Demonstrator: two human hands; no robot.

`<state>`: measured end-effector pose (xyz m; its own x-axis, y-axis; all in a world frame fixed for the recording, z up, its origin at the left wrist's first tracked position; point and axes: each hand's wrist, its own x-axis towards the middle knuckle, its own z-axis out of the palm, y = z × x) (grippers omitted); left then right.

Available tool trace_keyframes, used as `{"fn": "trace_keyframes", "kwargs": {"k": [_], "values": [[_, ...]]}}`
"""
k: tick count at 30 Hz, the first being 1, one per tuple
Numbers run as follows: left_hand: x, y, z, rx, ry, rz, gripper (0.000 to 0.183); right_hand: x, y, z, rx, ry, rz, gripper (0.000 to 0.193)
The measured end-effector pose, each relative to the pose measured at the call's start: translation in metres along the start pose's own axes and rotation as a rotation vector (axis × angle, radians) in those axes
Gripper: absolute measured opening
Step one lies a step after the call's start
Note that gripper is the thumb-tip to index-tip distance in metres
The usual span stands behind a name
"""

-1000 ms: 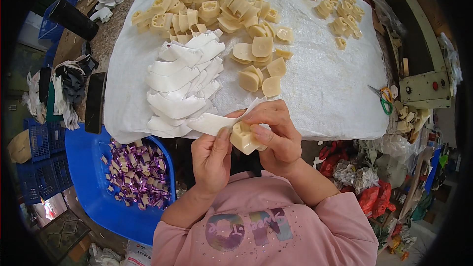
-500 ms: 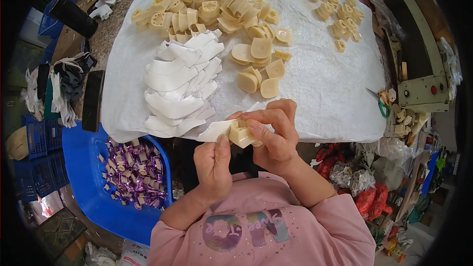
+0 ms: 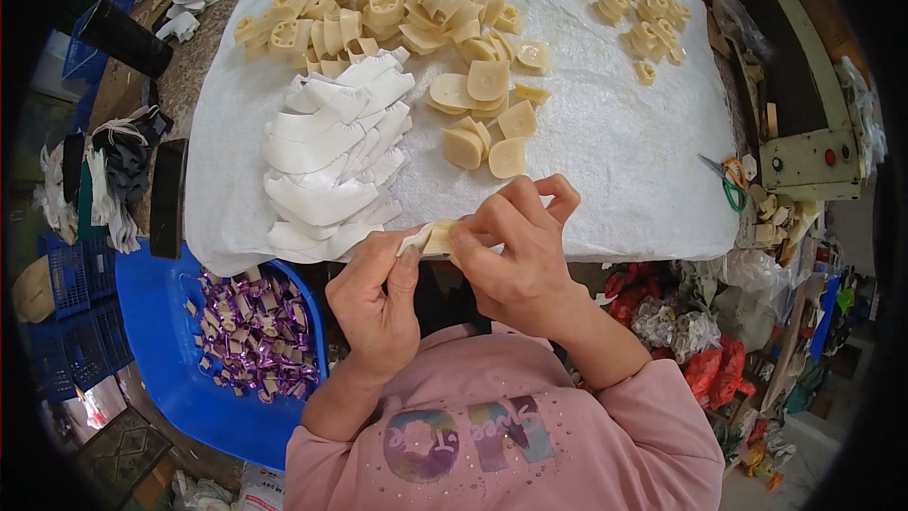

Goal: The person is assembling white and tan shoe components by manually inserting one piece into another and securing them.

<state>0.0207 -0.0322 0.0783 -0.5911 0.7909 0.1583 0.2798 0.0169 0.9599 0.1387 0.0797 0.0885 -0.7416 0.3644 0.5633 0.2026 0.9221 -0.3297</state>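
Note:
At the near edge of the cloth-covered table, a cream plastic shoe heel (image 3: pixel 440 237) is held between my two hands. The fingers and thumb of my right hand (image 3: pixel 520 260) grip its right side. My left hand (image 3: pixel 376 298) pinches a white cover strip (image 3: pixel 414 240) against the heel's left side; my fingers hide much of both pieces. A pile of similar white strips (image 3: pixel 326 156) lies just beyond my left hand. Farther back is a large heap of cream heels (image 3: pixel 383 9), with several loose heels (image 3: pixel 507 157) closer to me.
A blue tub (image 3: pixel 156 360) at lower left holds many purple-wrapped pieces (image 3: pixel 255 331). A dark phone (image 3: pixel 168 199) lies beside the white cloth (image 3: pixel 615 180). Scissors (image 3: pixel 732 185) rest at the right edge near a green metal machine (image 3: pixel 809 166). More heels (image 3: pixel 653 38) sit at far right.
The heel has been turned, so its hollow top no longer shows. My left hand has shifted left and down, and the white strip now shows only as a short piece against the heel.

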Motion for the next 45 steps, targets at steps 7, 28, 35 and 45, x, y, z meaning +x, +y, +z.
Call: {"fn": "trace_keyframes", "kwargs": {"k": [7, 28, 35, 45], "values": [[0.003, -0.005, 0.01, 0.217, 0.009, 0.27, 0.015, 0.001, 0.003, 0.001, 0.03, -0.128, 0.025, 0.02], [0.015, -0.023, 0.014, 0.063, -0.039, 0.473, 0.014, -0.015, 0.015, 0.011, 0.572, -0.112, 0.037, 0.024], [0.015, -0.014, 0.011, 0.063, -0.046, 0.527, 0.011, -0.016, 0.026, 0.012, 0.574, 0.037, -0.027, 0.029], [0.017, -0.025, -0.009, 0.053, 0.103, 0.532, 0.032, -0.022, 0.018, -0.004, 0.467, 0.037, 0.186, 0.028]]}}
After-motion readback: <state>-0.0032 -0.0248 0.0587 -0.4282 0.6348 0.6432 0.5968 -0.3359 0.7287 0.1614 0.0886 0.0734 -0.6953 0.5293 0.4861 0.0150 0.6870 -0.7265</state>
